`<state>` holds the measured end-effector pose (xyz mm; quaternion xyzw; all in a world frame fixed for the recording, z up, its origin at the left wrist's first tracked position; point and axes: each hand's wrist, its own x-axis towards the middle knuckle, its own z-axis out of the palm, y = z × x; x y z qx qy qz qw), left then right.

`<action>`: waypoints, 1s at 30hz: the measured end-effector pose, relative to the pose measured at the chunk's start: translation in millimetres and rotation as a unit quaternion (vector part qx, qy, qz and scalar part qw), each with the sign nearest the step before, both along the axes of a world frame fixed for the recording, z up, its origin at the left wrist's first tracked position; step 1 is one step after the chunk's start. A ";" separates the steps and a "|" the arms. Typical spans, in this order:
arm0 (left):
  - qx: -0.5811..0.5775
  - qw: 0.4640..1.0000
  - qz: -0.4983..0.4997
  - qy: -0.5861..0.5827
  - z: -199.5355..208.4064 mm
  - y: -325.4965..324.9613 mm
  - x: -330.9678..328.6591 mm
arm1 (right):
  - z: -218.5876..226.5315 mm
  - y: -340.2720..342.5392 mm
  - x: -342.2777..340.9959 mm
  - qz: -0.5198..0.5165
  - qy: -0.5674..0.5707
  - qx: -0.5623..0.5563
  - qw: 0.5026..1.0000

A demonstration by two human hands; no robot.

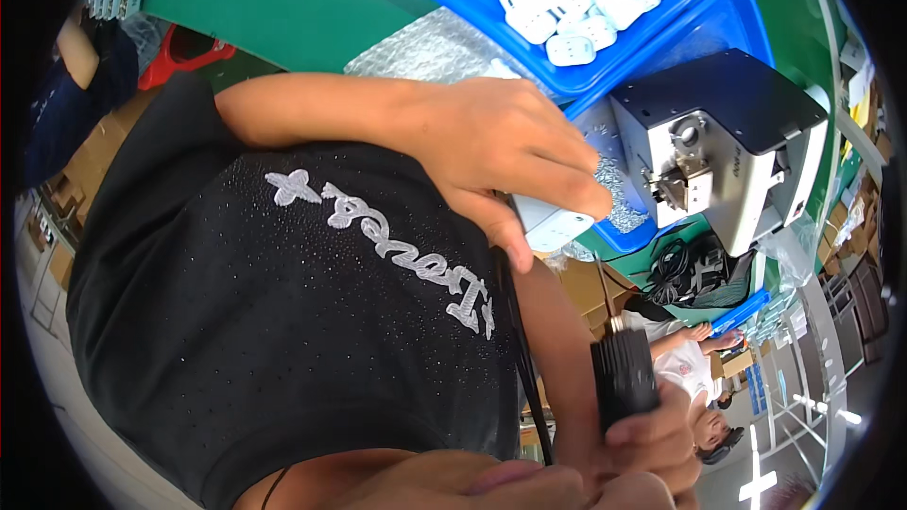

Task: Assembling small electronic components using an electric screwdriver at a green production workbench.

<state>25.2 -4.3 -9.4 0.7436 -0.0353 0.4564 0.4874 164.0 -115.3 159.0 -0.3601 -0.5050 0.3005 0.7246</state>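
Left hand [510, 156] curled, fingers and thumb pinching a small white plastic block [553, 225], probably a socket part, just in front of the blue tray [727, 24]. Right hand [652, 434] wrapped tight round the ribbed black grip of an electric screwdriver [624, 373], thin bit pointing up toward the block, not touching it. Black cable [518, 340] trailing down beside the forearm. Most of the block covered by the fingers; only one corner and a flat face plain to see, glossy and white. Lower fingers of the right hand cut off at the frame edge. Beyond the hands, a grey screw-feeder machine [727, 156] with loose silvery screws [619, 191] beside it, white socket parts [586, 0] heaped in the tray, green bench [274, 0] beneath.
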 end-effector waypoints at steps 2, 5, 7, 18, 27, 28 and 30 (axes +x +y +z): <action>-0.006 1.000 0.025 -0.010 1.6 -0.1 -1.9 | 8.9 9.0 -11.8 0.023 -0.002 -0.011 1.000; -0.004 0.999 0.029 -0.013 3.8 1.6 -3.6 | 12.8 14.3 -16.8 0.027 -0.013 -0.027 0.999; -0.004 1.000 0.022 0.000 2.0 0.3 -4.3 | 14.8 15.0 -19.4 0.032 -0.011 -0.033 0.999; 0.022 0.999 0.050 -0.002 0.6 -4.3 -0.8 | -2.2 29.4 -27.6 -0.014 0.034 0.033 0.999; 0.018 0.998 0.054 -0.017 0.3 -4.0 0.2 | -6.5 29.4 -30.2 0.008 0.059 0.065 0.996; 0.016 0.998 0.055 -0.018 -0.9 -3.1 0.0 | -11.6 32.1 -31.6 0.007 0.065 0.078 0.995; 0.031 0.998 0.050 -0.008 1.5 -4.9 0.5 | -18.0 27.7 -27.8 0.011 0.094 0.109 0.990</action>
